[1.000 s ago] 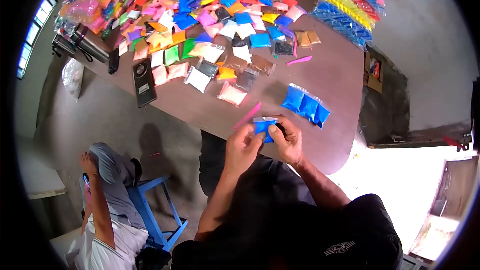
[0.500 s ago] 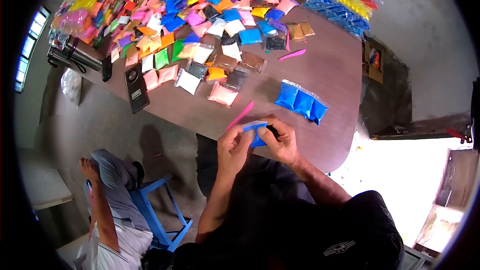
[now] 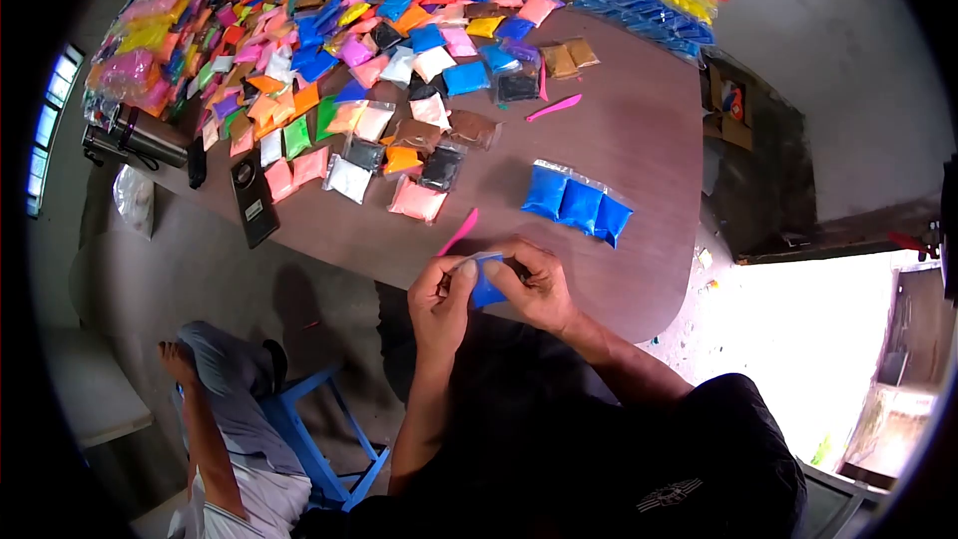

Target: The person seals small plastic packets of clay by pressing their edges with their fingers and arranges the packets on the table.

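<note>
Near frame centre, left hand [image 3: 439, 304] and right hand [image 3: 536, 289] fingers pinch a small blue plastic packet [image 3: 486, 290]; hard squeezing could split it.

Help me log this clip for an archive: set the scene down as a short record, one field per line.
Left hand: pinching a blue packet with the right; left hand
Right hand: on the same packet; right hand
Beyond the hands: strip of three blue packets, lying on the table
Nearest tool: pink stick, just past the left hand
Far side: heap of many-coloured packets
Left edge: black phone, metal flask
Others: seated person, lower left
</note>
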Demonstrator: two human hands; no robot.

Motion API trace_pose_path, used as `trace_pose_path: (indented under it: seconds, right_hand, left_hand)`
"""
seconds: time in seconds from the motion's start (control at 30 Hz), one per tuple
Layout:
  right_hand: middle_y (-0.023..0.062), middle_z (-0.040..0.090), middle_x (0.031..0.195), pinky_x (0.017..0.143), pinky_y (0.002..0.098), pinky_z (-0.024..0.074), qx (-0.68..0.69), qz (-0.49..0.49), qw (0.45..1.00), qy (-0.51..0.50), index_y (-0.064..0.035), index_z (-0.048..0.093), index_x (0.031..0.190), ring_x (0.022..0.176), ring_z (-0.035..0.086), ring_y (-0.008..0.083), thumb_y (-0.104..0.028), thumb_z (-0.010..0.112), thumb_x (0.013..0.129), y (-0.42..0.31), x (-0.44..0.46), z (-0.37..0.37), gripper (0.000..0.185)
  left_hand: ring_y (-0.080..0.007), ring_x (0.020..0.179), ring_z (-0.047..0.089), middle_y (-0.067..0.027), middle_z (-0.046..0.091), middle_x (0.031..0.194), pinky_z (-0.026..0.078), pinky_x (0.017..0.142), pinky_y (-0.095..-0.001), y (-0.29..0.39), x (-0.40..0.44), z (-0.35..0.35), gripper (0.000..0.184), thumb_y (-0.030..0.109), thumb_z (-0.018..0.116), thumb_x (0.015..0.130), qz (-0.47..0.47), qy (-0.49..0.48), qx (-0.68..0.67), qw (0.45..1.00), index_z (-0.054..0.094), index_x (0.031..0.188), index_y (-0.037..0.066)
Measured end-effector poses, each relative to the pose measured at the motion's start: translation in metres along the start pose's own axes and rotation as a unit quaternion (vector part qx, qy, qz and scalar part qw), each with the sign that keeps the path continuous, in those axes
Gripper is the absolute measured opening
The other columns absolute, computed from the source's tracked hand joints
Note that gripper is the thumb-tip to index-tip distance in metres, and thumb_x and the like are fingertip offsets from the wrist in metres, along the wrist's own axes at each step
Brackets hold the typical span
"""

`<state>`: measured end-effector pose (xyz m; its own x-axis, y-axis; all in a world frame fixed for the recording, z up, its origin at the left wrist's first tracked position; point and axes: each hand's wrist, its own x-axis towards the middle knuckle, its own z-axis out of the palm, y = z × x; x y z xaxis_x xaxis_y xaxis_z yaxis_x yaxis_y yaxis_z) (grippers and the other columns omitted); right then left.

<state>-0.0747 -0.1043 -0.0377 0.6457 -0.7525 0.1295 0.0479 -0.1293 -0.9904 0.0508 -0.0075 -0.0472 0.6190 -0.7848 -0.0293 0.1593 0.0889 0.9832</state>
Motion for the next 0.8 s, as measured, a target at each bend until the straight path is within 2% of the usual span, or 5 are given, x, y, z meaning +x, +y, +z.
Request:
trace_pose_path:
  seconds: [0.27,0.57,0.63,0.77,0.8]
  right_hand:
    - [0.0092,0.067,0.1,0.078,0.0285,0.0521,0.044,0.017,0.998,0.036,0.0021,0.068,0.11,0.09,0.063,0.0143,-0.008,0.067,0.097,0.012,-0.004,0.003,0.016]
    - [0.0102,0.068,0.099,0.077,0.0294,0.0536,0.001,0.039,0.999,0.034,0.0017,0.068,0.112,0.089,0.066,0.0144,-0.009,0.068,0.096,-0.004,-0.012,-0.005,0.018]
    - [0.0115,0.069,0.098,0.078,0.03,0.054,-0.028,0.055,0.998,0.032,0.0015,0.068,0.112,0.089,0.067,0.015,-0.009,0.069,0.095,-0.007,-0.016,-0.013,0.02]
    - [0.0141,0.069,0.1,0.076,0.0319,0.0551,-0.193,0.037,0.98,0.029,0.0005,0.067,0.115,0.087,0.068,0.0201,-0.01,0.073,0.091,-0.016,-0.02,-0.022,0.027]
    - [0.0139,0.068,0.103,0.076,0.032,0.0551,-0.225,0.044,0.973,0.031,0.0006,0.067,0.116,0.086,0.067,0.02,-0.01,0.074,0.09,-0.019,-0.022,-0.023,0.029]
  left_hand:
    - [-0.0022,0.073,0.051,0.0029,0.062,0.084,0.042,0.063,-0.0193,0.008,-0.001,0.001,0.015,0.01,0.066,0.098,-0.016,-0.068,0.024,0.997,0.066,0.106,-0.002]
    - [-0.0015,0.069,0.054,0.0022,0.064,0.079,0.044,0.061,-0.0196,0.016,-0.009,0.004,0.02,0.012,0.073,0.093,-0.01,-0.036,0.077,0.996,0.069,0.106,-0.002]
    - [-0.0023,0.067,0.054,0.0002,0.065,0.077,0.045,0.06,-0.0207,0.019,-0.007,0.004,0.019,0.012,0.075,0.091,0.031,0.024,0.151,0.988,0.07,0.104,-0.001]
    - [-0.0267,0.081,0.067,-0.0101,0.068,0.094,0.054,0.07,-0.0342,0.017,0.017,-0.011,0.02,0.014,0.077,0.086,0.231,0.056,0.399,0.886,0.07,0.103,0.004]
    - [-0.0267,0.081,0.067,-0.0101,0.068,0.094,0.054,0.07,-0.0342,0.017,0.021,-0.013,0.02,0.014,0.077,0.086,0.231,0.055,0.398,0.886,0.07,0.103,0.004]
